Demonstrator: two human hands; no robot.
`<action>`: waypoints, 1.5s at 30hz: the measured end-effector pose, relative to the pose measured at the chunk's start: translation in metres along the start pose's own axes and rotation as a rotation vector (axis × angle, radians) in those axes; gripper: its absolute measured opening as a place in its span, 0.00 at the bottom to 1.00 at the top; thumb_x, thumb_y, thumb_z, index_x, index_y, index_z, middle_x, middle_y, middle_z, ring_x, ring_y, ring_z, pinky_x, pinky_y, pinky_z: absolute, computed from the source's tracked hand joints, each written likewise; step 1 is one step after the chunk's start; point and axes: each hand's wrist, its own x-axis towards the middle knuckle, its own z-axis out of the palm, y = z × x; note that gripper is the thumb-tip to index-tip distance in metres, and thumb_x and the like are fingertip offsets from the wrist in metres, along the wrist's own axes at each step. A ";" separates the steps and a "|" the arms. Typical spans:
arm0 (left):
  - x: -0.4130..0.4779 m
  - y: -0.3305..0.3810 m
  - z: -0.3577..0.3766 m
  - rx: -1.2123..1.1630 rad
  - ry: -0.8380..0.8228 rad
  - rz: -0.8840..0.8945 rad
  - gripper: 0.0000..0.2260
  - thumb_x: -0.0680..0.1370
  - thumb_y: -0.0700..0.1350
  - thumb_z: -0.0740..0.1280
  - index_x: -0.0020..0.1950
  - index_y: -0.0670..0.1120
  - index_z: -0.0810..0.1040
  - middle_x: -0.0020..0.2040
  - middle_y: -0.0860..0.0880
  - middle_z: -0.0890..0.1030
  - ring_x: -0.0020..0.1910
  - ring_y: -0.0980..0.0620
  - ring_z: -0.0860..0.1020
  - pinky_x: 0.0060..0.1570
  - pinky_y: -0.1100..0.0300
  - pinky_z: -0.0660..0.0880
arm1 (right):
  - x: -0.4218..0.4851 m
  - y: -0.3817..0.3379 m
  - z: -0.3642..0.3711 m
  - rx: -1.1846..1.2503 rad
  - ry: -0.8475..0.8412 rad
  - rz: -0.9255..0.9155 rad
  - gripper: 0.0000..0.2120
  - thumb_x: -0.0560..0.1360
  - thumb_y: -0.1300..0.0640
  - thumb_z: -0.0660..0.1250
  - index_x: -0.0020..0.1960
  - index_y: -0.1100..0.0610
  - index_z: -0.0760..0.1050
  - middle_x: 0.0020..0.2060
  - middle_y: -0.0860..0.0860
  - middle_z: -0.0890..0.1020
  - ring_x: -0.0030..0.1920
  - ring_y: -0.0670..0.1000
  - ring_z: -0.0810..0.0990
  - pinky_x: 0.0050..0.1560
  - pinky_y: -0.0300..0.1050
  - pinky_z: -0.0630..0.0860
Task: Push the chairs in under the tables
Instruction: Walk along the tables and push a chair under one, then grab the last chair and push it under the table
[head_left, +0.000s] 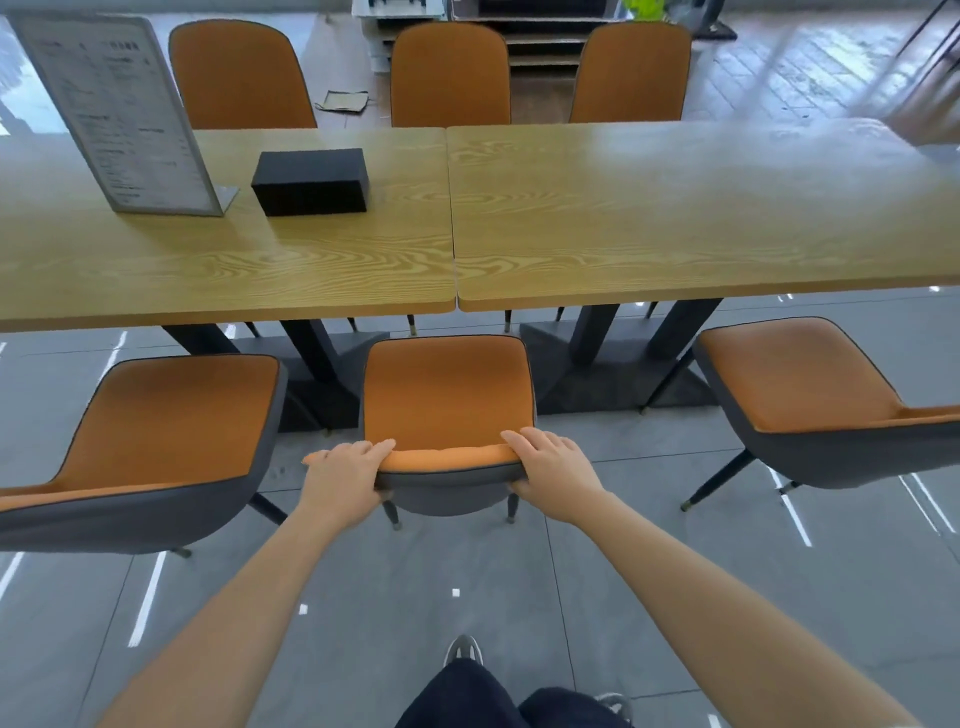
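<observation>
Two long light-wood tables (675, 218) butted end to end on glossy grey floor tiles (467, 582). Just short of their near edge, seat not yet under, middle orange-and-grey upholstered chair (448, 395). Left hand (345, 480) and right hand (553, 475) closed over its backrest corners, fingers (524, 441) curled on top.

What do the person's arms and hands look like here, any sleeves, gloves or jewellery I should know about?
Both forearms are bare right to the bottom edge of the frame, with no sleeve in view. The left hand and the right hand wear no gloves, and no watch, ring or bracelet shows. No cables or markings show on them. Below them are dark trousers and a grey sneaker.
</observation>
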 end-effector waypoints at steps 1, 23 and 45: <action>-0.002 0.009 -0.002 -0.001 -0.002 0.005 0.27 0.76 0.54 0.64 0.73 0.51 0.61 0.70 0.48 0.70 0.69 0.49 0.68 0.66 0.52 0.66 | -0.005 0.004 -0.001 0.015 0.007 0.033 0.29 0.77 0.48 0.61 0.74 0.53 0.55 0.72 0.54 0.64 0.71 0.56 0.62 0.72 0.52 0.59; 0.035 0.485 -0.006 0.019 0.092 0.633 0.35 0.78 0.62 0.55 0.76 0.49 0.42 0.79 0.48 0.44 0.77 0.49 0.44 0.75 0.48 0.46 | -0.270 0.317 -0.057 0.158 0.360 0.637 0.43 0.77 0.43 0.59 0.74 0.56 0.31 0.76 0.55 0.36 0.76 0.55 0.36 0.75 0.52 0.39; 0.206 0.833 0.007 0.008 -0.068 0.669 0.42 0.71 0.63 0.66 0.76 0.48 0.49 0.74 0.45 0.63 0.73 0.44 0.62 0.68 0.45 0.64 | -0.304 0.660 -0.142 0.158 0.326 0.721 0.43 0.76 0.50 0.64 0.75 0.58 0.36 0.77 0.56 0.42 0.77 0.55 0.42 0.76 0.50 0.43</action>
